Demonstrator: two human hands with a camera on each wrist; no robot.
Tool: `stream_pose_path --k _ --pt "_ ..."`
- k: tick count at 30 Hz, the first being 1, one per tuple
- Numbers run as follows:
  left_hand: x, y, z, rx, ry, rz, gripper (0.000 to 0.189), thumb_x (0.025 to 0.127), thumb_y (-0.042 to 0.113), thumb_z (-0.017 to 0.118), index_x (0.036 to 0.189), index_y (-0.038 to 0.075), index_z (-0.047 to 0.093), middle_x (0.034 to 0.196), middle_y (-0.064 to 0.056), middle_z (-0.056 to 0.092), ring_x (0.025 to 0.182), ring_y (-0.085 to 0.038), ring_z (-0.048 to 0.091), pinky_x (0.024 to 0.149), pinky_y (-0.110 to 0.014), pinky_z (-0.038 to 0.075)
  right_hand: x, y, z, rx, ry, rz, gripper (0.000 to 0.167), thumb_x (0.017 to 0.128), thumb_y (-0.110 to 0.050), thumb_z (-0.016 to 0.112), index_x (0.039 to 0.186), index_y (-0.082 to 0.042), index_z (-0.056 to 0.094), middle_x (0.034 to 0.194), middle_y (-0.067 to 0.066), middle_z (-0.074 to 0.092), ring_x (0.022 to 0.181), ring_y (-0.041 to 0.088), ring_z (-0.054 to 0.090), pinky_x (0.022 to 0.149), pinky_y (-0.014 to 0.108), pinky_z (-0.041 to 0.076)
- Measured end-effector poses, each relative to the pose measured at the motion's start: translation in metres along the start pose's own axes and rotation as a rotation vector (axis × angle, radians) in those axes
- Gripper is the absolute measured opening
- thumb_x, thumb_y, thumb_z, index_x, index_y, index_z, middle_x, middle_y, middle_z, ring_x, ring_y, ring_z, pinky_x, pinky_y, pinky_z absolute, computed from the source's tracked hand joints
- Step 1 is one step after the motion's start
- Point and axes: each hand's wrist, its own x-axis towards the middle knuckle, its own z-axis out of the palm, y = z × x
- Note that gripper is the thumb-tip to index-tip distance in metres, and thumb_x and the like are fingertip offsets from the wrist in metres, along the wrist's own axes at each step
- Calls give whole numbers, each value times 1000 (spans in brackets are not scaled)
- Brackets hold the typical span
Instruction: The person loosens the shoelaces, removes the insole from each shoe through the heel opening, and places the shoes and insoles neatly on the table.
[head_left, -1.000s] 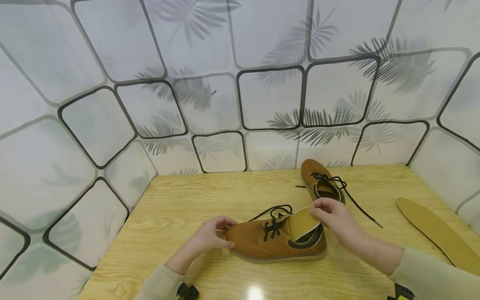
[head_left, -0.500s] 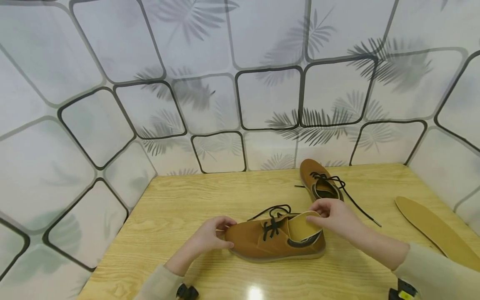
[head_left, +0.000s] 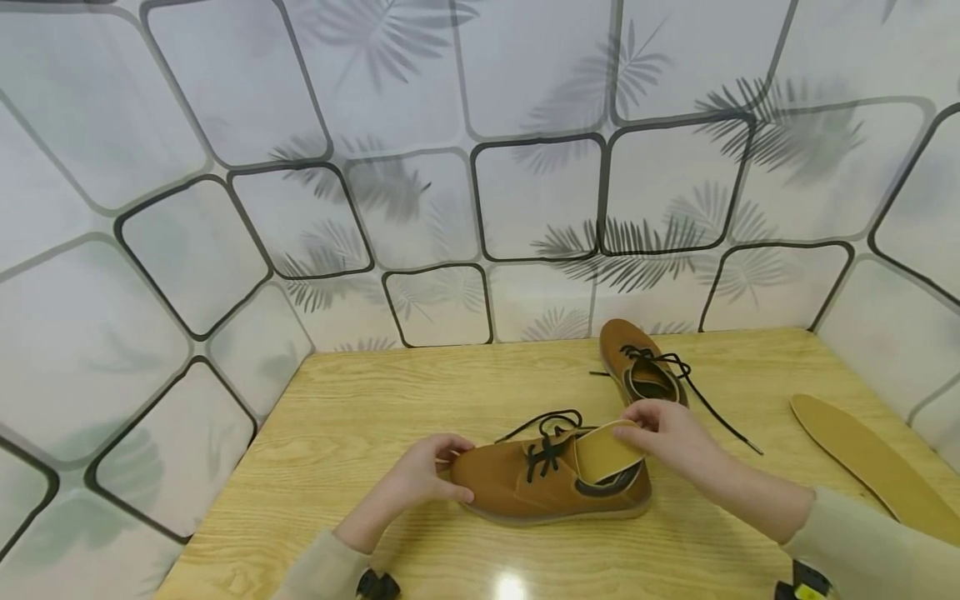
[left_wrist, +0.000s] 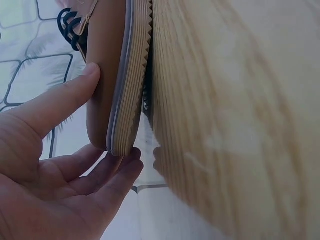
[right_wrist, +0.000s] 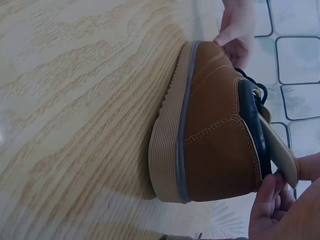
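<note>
A brown leather lace-up shoe (head_left: 502, 483) with dark laces rests sole-down on the table, toe to the left. My left hand (head_left: 420, 475) grips its toe; in the left wrist view the thumb (left_wrist: 75, 92) lies on the upper and the fingers curl round the front. At the shoe's opening, my right hand (head_left: 671, 437) pinches the heel end of a tan insole (head_left: 600, 454). That insole slants into the shoe, its front part hidden inside. From the right wrist view, the insole (right_wrist: 280, 147) stands up out of the dark padded collar (right_wrist: 253, 132), near the heel.
Behind the right hand lies a second brown shoe (head_left: 622, 350), its black lace (head_left: 720, 412) trailing to the right. A loose tan insole (head_left: 870, 454) lies at the table's right side. Patterned cloth (head_left: 540, 192) encloses the wooden table (head_left: 390, 392) at the back and sides.
My right hand has shifted slightly, and the insole's heel end sits a little lower at the shoe's opening. The left hand and the shoe have stayed almost in place.
</note>
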Motion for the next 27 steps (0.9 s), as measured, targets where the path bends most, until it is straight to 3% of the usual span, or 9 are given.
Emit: stream_pose_path --k 7,16,27 --pt "1 2 1 -14 14 -31 58 80 0 92 132 -2 66 132 -16 68 123 -35 63 108 -50 58 -2 3 -2 79 -33 38 31 108 -15 61 125 10 65 102 7 72 84 8 61 74 29 60" --pt "2 0 1 -3 15 -27 57 80 1 92 131 -1 67 131 -16 69 121 -34 64 106 -48 59 -4 7 -11 217 -61 35 33 111 -11 51 123 18 60 91 -2 69 78 3 65 72 24 62" --pt "1 0 1 31 22 -15 55 79 1 93 128 -1 68 128 -15 70 119 -34 65 104 -49 60 -7 4 -22 157 -22 78 35 111 -17 55 125 14 62 91 -5 72 80 2 66 73 28 64"
